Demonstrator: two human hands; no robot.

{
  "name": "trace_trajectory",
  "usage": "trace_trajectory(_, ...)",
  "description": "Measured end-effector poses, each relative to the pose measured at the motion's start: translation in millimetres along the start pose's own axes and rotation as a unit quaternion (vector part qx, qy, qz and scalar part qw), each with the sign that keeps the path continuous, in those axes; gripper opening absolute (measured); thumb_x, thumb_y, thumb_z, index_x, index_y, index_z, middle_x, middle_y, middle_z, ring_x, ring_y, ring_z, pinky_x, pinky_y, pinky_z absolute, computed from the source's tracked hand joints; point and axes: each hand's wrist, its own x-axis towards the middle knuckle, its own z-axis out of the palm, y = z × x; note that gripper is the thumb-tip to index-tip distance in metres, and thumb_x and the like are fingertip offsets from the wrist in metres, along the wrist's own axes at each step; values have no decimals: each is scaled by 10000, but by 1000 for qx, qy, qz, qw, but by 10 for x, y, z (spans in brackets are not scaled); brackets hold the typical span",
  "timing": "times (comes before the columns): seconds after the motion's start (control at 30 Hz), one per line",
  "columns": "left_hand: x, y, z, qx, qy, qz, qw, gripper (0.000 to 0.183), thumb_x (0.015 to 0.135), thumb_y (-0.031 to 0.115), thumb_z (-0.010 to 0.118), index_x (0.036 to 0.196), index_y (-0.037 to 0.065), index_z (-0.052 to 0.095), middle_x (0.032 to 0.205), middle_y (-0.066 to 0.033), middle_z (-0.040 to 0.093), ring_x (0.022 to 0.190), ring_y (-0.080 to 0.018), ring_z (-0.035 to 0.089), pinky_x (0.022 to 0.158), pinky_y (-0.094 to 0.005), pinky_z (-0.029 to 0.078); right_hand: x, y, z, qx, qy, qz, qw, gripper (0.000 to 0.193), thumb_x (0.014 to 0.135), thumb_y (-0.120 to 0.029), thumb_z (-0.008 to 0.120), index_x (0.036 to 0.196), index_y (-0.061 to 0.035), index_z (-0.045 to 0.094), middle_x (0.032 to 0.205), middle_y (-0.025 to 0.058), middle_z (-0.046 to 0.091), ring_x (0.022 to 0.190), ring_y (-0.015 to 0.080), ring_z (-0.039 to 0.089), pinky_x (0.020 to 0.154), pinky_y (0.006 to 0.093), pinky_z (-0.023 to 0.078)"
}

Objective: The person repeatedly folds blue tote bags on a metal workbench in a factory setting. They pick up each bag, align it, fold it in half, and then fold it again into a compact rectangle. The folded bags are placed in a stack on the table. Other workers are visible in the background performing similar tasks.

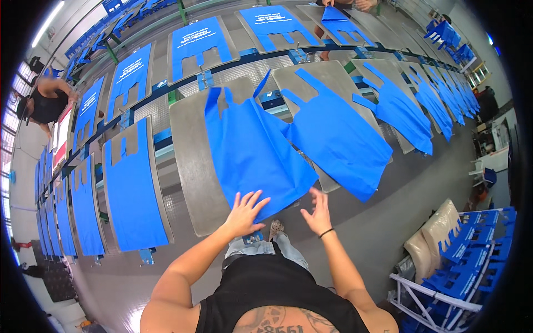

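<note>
In front of me a blue fabric carrier bag lies askew and wrinkled over a grey metal plate, its handle straps pointing away from me. My left hand rests with fingers spread at the bag's near edge. Close to the bag's near right corner is my right hand, its fingers apart and slightly curved; whether a fingertip touches the fabric I cannot tell. Just to the right, a second blue bag lies crookedly across another plate, and its edge meets the first bag.
Flat blue bags lie on plates to the left, and printed ones on the far row. A person holds a red-framed screen at far left; another person's hand shows at the top. A white rack with bags stands lower right.
</note>
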Motion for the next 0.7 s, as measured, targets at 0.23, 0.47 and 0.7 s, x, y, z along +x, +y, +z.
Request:
trace_trajectory(0.23,-585,-80,499,32,151,-68,986,403,824,162,811,1216,116,731,1362,-89,670,1264,-315,595,1110,-515,472,772,393,-42,-108,-60,-258,958,296,787,49,738,1040,-105,738,1455,167,555,1090,353,652,917,431,564)
trace_trajectory(0.47,-627,-50,-109,-214,376,-221,874,157,924,56,743,1074,66,790,1053,-132,782,856,-244,730,813,-335,592,977,-284,-376,-81,-29,-244,966,214,786,34,769,958,-89,741,1462,108,569,859,294,701,767,422,580)
trace_trajectory(0.7,527,-2008,-2553,-82,419,-200,882,194,973,194,660,979,28,759,834,-182,745,773,-315,731,705,-432,549,3262,-2229,187,30,31,-376,926,194,987,-148,635,986,-7,768,915,180,760,840,349,738,773,419,571)
